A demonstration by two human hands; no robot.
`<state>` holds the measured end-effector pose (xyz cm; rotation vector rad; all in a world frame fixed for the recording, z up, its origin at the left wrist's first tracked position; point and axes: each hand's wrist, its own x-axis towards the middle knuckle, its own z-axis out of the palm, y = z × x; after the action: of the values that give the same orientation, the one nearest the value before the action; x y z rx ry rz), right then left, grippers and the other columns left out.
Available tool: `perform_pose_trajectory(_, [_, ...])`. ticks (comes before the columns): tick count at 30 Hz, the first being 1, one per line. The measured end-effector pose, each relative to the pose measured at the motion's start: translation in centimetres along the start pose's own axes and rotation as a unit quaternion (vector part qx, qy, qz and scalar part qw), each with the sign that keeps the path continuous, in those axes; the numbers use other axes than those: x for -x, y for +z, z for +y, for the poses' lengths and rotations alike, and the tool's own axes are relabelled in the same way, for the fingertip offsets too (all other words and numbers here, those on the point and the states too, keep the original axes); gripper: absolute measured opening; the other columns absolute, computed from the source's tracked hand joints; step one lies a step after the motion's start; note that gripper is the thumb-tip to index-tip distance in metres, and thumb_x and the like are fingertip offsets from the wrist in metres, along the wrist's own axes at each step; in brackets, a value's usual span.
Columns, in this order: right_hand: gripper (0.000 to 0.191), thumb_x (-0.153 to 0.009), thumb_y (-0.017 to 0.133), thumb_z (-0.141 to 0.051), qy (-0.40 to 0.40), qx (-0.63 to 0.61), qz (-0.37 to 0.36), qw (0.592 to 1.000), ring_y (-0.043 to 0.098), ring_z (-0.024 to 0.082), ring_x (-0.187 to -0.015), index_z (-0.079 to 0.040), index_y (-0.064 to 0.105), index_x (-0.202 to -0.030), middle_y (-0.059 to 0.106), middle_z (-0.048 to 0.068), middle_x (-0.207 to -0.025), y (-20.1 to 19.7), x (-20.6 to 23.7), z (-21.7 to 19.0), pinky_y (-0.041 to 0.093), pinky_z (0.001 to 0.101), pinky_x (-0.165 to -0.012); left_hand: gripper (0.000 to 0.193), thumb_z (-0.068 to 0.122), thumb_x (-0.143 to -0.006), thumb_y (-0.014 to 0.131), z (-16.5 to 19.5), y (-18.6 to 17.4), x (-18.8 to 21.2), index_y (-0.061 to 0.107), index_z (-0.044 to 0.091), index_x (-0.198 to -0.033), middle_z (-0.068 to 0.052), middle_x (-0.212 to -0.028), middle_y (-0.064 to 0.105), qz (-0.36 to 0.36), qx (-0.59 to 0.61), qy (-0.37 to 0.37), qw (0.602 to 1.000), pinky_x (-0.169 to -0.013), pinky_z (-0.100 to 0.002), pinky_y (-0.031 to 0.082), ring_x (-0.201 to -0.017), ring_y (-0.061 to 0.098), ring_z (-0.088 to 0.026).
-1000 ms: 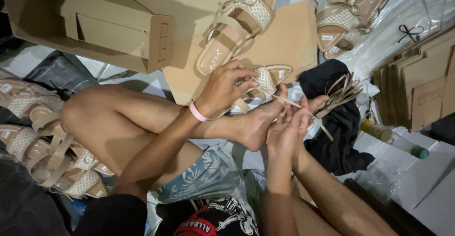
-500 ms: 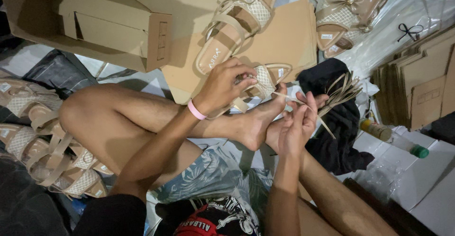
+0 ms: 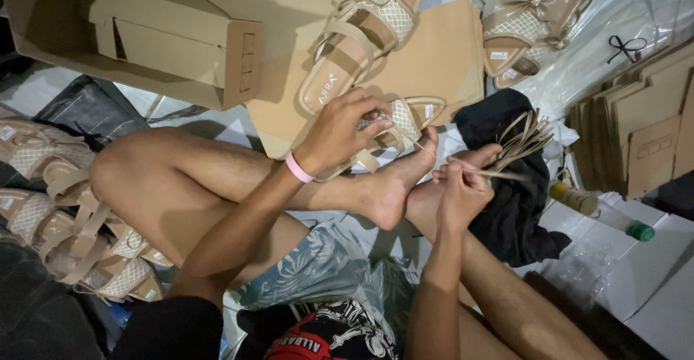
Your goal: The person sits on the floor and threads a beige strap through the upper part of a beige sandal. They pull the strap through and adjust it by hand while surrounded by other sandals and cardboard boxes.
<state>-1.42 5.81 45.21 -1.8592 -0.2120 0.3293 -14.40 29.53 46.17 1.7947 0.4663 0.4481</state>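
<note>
I sit cross-legged on the floor. My left hand (image 3: 345,130), with a pink band at the wrist, grips a beige woven sandal (image 3: 402,123) that rests against my foot. My right hand (image 3: 460,186) pinches a thin beige strap (image 3: 499,174) that runs from the sandal. A bundle of loose beige straps (image 3: 522,137) lies on a black cloth (image 3: 515,208) just right of that hand. A second matching sandal (image 3: 361,36) lies on flat brown cardboard (image 3: 441,63) beyond my left hand.
An open cardboard box (image 3: 130,35) stands at the upper left. Several finished sandals (image 3: 65,215) are piled at the left, a pair of sandals (image 3: 531,16) lies at the upper right. Stacked flat cardboard (image 3: 643,129) and a bottle with a green cap (image 3: 600,212) are at the right.
My right hand has drawn back towards me and down, pulling the thin strap out from the sandal. The left hand keeps its hold on the sandal.
</note>
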Motion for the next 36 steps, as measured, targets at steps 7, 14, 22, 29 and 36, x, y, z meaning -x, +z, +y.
perform_pose_trajectory(7, [0.04,-0.108,0.056,-0.03,0.082,-0.188,0.082,0.975,0.071,0.015,-0.09,0.006,0.067,-0.12,0.074,0.01,-0.105,0.3,-0.7,-0.4,0.058,0.0253,-0.072,0.023,0.021,-0.09,0.078,0.2,-0.3,0.0,0.075,0.008,-0.109,-0.012,-0.092,0.066,-0.002,0.003,-0.004,1.0,-0.074,-0.038,0.054,-0.083,0.068,-0.027])
perform_pose_trajectory(14, [0.034,-0.108,0.06,-0.021,0.078,-0.35,0.081,0.93,0.066,0.012,-0.098,-0.002,0.059,-0.137,0.066,0.004,-0.114,0.3,-1.0,-1.3,0.056,0.0249,-0.084,0.023,0.021,-0.09,0.079,0.5,-0.5,-0.3,0.075,0.008,-0.109,-0.012,-0.093,0.066,-0.002,0.011,-0.003,1.0,-0.075,-0.037,0.055,-0.084,0.069,-0.026])
perform_pose_trajectory(22, [0.033,-0.106,0.068,-0.016,0.053,-0.295,0.094,0.949,0.062,0.009,-0.084,0.002,0.064,-0.132,0.067,0.004,-0.096,1.7,-1.8,-1.7,0.053,0.0217,-0.074,0.023,0.021,-0.089,0.08,0.8,-0.6,-0.3,0.075,0.01,-0.109,-0.011,-0.091,0.065,0.005,0.009,0.003,1.0,-0.073,-0.037,0.055,-0.081,0.069,-0.026])
perform_pose_trajectory(29, [0.024,-0.1,0.072,-0.013,0.084,-0.158,0.185,0.966,0.065,0.01,-0.069,0.002,0.071,-0.118,0.072,0.006,-0.09,2.0,-2.3,-2.9,0.052,0.0204,-0.059,0.022,0.021,-0.09,0.079,0.9,-0.6,-0.3,0.075,0.01,-0.109,-0.01,-0.091,0.065,0.003,0.017,0.003,1.0,-0.073,-0.036,0.055,-0.081,0.069,-0.025])
perform_pose_trajectory(36, [0.017,-0.099,0.075,-0.008,0.016,-0.104,0.16,0.982,0.063,0.009,-0.067,0.006,0.074,-0.109,0.073,0.006,-0.087,1.5,-2.5,-2.2,0.047,0.0208,-0.056,0.022,0.02,-0.091,0.079,0.8,-0.6,-0.3,0.075,0.009,-0.109,-0.011,-0.091,0.065,0.001,0.018,0.007,1.0,-0.073,-0.037,0.055,-0.082,0.069,-0.025])
